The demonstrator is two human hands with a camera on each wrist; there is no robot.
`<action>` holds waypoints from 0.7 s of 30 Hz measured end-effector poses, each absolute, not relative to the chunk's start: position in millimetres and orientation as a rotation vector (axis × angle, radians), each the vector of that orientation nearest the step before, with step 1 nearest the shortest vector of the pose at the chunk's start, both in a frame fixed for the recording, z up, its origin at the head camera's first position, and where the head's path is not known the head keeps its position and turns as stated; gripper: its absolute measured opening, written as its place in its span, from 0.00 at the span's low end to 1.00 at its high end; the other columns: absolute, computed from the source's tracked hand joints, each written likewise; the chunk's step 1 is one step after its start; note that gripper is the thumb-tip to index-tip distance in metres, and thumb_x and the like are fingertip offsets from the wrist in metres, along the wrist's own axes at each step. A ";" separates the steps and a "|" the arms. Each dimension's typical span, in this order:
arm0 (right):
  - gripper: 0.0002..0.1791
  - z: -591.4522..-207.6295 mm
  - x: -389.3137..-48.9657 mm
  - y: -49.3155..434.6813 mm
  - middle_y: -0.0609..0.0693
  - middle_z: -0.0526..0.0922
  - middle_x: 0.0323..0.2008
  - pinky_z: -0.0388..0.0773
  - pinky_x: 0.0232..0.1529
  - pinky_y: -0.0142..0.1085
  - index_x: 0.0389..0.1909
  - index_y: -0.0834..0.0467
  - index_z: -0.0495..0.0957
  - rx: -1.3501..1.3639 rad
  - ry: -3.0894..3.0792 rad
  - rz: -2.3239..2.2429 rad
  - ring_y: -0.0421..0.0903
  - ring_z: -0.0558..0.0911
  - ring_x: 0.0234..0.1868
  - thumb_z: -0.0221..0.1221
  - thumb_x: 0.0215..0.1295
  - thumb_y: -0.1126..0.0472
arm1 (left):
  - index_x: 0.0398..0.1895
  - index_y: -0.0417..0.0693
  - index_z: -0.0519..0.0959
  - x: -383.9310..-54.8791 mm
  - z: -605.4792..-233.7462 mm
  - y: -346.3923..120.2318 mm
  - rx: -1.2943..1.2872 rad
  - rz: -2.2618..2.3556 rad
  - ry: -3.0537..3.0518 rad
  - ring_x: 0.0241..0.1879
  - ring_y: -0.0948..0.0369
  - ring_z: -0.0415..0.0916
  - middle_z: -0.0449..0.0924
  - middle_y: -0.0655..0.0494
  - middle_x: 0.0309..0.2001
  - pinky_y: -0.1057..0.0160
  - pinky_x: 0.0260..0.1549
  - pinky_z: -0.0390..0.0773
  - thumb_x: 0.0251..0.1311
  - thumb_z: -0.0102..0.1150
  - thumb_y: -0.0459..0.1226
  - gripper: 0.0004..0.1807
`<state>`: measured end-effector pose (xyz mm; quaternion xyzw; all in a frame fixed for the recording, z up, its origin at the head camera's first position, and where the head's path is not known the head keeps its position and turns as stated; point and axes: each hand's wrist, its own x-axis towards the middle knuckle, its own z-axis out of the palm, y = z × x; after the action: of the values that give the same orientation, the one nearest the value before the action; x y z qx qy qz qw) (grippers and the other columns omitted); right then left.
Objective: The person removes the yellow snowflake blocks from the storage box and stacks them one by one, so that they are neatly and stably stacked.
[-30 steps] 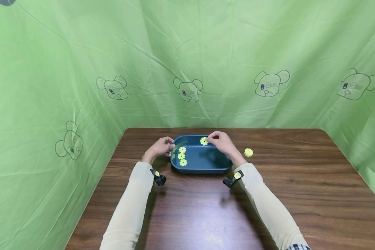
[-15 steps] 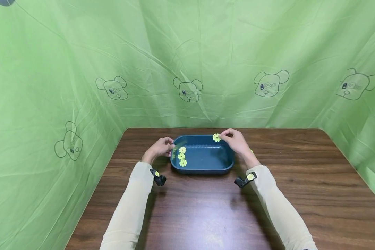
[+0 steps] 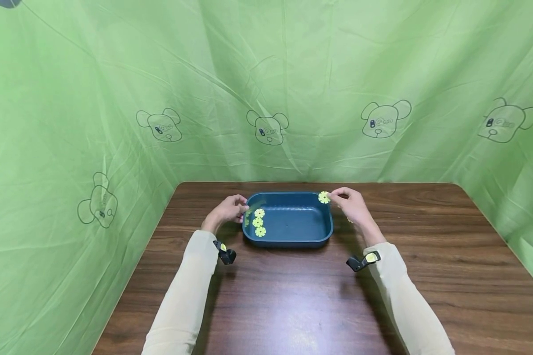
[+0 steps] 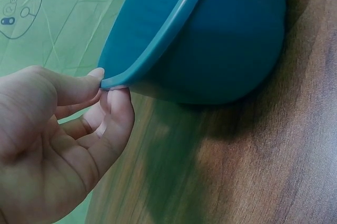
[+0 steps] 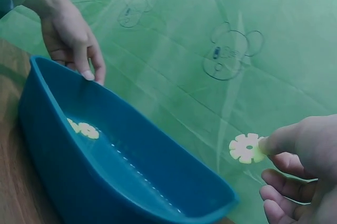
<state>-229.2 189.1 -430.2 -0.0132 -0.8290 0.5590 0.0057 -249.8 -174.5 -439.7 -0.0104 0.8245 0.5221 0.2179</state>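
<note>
My left hand (image 3: 227,210) pinches the rim of the blue basin (image 4: 226,40) at its far left corner, thumb inside and fingers below. Between thumb and forefinger my right hand (image 3: 354,206) holds a yellow flower-shaped disc (image 5: 246,148) with notched edges and a small centre hole. In the head view it overlaps the basin's far right corner; the right wrist view shows it beside the rim, against the green cloth. Three similar yellow discs (image 3: 259,222) lie in a row on the basin floor at its left end.
The basin stands on a dark wood-grain table (image 3: 266,291), near its back edge. Green cloth (image 3: 319,59) with bear drawings hangs behind and at both sides. A sliver of yellow (image 3: 350,221) shows beside the right wrist, where a small pile of discs is mostly hidden.
My right hand has carried its yellow disc rightward from above the basin's back wall to the far right corner. The left hand and basin have stayed put.
</note>
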 end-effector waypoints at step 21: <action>0.21 -446.0 -219.8 243.1 0.44 0.75 0.36 0.76 0.35 0.27 0.46 0.67 0.74 -0.238 -2.600 1.709 0.36 0.75 0.34 0.59 0.66 0.52 | 0.61 0.34 0.64 -250.4 -440.2 -176.7 -0.033 1.438 2.282 0.27 0.60 0.72 0.69 0.36 0.47 0.57 0.38 0.82 0.70 0.48 0.34 0.20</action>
<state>-219.8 243.1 -446.0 -0.0761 -0.8332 0.5476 0.0105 -250.4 -176.7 -440.2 -0.0120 0.8252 0.5201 0.2202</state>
